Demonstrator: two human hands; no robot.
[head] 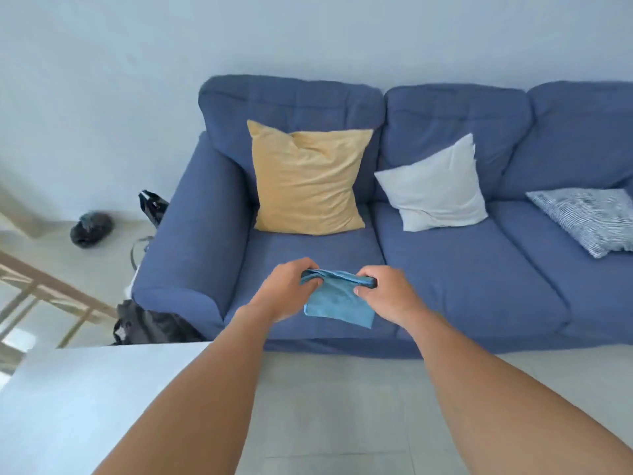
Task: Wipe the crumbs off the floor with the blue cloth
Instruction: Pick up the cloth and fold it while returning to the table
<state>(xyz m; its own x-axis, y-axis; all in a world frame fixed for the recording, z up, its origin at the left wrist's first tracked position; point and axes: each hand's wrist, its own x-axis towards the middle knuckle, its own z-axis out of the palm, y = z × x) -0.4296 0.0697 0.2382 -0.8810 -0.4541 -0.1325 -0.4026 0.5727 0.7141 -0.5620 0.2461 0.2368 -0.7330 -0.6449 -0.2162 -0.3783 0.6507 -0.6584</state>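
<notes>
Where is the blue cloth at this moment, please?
In the head view, the blue cloth hangs at centre frame, gripped along its top edge by the left hand and right hand, in front of the blue sofa.

This is a home, a living room by the look of it: a blue fabric sofa (pixel 394 207) stands against a plain pale wall (pixel 308 36), with a yellow cushion (pixel 308 181), a white cushion (pixel 433 188) and a striped cushion (pixel 585 219) (all a bit rumpled) on its seats. Pale floor tiles (pixel 342 406) run in front, and dark bags (pixel 150 325) sit beside the sofa's arm
</notes>
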